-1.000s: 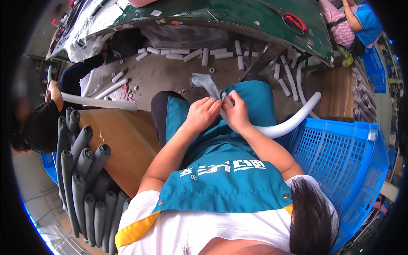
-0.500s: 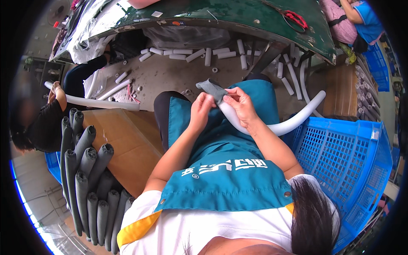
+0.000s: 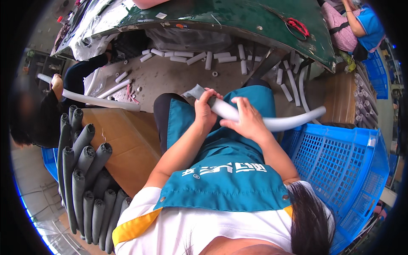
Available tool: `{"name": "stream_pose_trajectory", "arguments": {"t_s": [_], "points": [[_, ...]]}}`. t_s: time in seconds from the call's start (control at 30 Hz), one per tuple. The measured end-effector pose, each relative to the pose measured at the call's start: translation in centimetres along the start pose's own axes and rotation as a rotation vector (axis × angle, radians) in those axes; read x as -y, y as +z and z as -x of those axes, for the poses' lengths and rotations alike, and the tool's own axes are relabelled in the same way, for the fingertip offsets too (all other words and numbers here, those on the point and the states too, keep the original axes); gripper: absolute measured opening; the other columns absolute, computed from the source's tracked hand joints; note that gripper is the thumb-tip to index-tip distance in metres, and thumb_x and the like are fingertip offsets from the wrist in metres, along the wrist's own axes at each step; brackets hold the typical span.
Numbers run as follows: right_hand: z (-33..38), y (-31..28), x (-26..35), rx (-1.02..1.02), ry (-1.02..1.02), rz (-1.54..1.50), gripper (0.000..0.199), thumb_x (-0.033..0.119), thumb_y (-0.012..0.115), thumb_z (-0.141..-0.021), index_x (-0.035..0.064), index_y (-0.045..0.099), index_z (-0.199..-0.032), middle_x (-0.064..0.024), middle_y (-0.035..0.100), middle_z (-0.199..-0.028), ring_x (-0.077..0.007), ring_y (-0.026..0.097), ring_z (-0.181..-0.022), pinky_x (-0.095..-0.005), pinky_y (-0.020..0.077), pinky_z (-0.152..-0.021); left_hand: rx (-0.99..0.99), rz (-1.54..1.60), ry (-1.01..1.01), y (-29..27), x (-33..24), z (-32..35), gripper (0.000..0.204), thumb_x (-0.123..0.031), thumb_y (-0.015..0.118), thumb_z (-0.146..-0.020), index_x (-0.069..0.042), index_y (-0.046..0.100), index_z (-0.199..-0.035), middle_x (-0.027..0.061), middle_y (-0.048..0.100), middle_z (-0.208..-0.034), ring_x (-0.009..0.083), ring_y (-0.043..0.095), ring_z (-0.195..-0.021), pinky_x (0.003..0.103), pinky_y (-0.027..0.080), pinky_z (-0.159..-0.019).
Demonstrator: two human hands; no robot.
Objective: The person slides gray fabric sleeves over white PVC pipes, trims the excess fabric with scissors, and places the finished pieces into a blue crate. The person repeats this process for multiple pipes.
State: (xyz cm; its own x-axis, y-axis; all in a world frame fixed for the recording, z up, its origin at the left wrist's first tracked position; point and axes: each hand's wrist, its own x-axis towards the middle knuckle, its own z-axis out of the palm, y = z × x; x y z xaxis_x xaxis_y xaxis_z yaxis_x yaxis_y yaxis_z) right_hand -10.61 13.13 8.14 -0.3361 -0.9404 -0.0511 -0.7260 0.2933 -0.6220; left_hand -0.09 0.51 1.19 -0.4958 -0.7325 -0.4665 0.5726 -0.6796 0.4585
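Note:
A long white foam tube (image 3: 293, 122) lies across my lap, its right part curving out over the blue crate. A grey fabric sleeve (image 3: 195, 92) covers the tube's left end, and its loose tip sticks out beyond my fingers. My left hand (image 3: 205, 111) is wrapped round the sleeved end, fingers over the top. Farther along the bare foam, my right hand (image 3: 250, 122) holds the tube loosely, with the thumb below it and the fingers above. Its palm side is hidden.
Several grey-covered tubes (image 3: 78, 182) stand at my left beside a cardboard box (image 3: 123, 140). A blue crate (image 3: 340, 159) is at my right. Ahead stands a green table (image 3: 204, 17) with red-handled scissors (image 3: 297, 27). White foam pieces (image 3: 208, 60) lie on the floor. Two people sit nearby.
My left hand has closed round the sleeved end, where it pinched the fabric before. My right hand has moved from the sleeve's edge down onto the bare foam. The tube has straightened slightly.

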Motion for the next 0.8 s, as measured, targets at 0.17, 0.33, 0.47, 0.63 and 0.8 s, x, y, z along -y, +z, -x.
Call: {"name": "stream_pose_trajectory", "arguments": {"t_s": [0.17,0.33,0.47,0.63,0.8], "points": [[1.9,-0.9,-1.3,0.040,-0.134,0.137,0.041,0.037,0.065,-0.088,0.0041,0.052,-0.109,-0.0172,0.066,-0.090,-0.0356,0.067,-0.082,-0.0436,0.0541,-0.069,-0.032,0.026,-0.028,2.1,-1.2,0.9,0.018,-0.010,0.068,-0.083,-0.009,0.056,-0.096,0.0031,0.062,-0.081,0.0188,0.061,-0.079,0.037,0.052,-0.082],[1.1,-0.9,2.1,-0.142,-0.202,0.151,0.033,0.030,0.067,-0.087,0.0029,0.053,-0.098,-0.0152,0.065,-0.078,-0.0337,0.067,-0.069,-0.0417,0.0540,-0.057,0.026,0.059,-0.075,4.3,-2.2,2.3,0.013,-0.017,0.070,-0.084,-0.008,0.060,-0.086,0.0039,0.062,-0.082,0.0187,0.062,-0.080,0.035,0.053,-0.081],[-0.4,0.2,3.8,-0.110,-0.138,0.152,0.027,0.027,0.066,-0.087,0.0036,0.053,-0.094,-0.0170,0.065,-0.076,-0.0372,0.065,-0.067,-0.0453,0.0520,-0.057,-0.066,-0.036,-0.131,4.3,-1.6,3.5,0.022,-0.024,0.074,-0.081,-0.007,0.061,-0.088,0.0054,0.062,-0.082,0.0184,0.062,-0.077,0.035,0.054,-0.073],[-1.8,0.0,3.7,0.038,-0.054,0.164,0.031,0.032,0.062,-0.090,0.0024,0.053,-0.091,-0.0193,0.066,-0.074,-0.0416,0.064,-0.067,-0.0498,0.0503,-0.059,0.014,0.167,-0.190,1.9,-2.2,1.7,0.035,-0.031,0.075,-0.082,-0.006,0.059,-0.100,0.0094,0.067,-0.103,0.0234,0.063,-0.101,0.039,0.053,-0.085],[-1.8,-1.1,3.1,0.233,-0.262,0.042,0.069,0.039,0.064,-0.088,0.0045,0.034,-0.140,-0.0255,0.061,-0.113,-0.0425,0.063,-0.098,-0.0467,0.0497,-0.085,0.016,0.179,-0.053,1.9,-6.0,-1.1,0.014,-0.017,0.069,-0.082,-0.007,0.060,-0.086,0.0058,0.060,-0.077,0.0183,0.061,-0.070,0.034,0.052,-0.070]]}}
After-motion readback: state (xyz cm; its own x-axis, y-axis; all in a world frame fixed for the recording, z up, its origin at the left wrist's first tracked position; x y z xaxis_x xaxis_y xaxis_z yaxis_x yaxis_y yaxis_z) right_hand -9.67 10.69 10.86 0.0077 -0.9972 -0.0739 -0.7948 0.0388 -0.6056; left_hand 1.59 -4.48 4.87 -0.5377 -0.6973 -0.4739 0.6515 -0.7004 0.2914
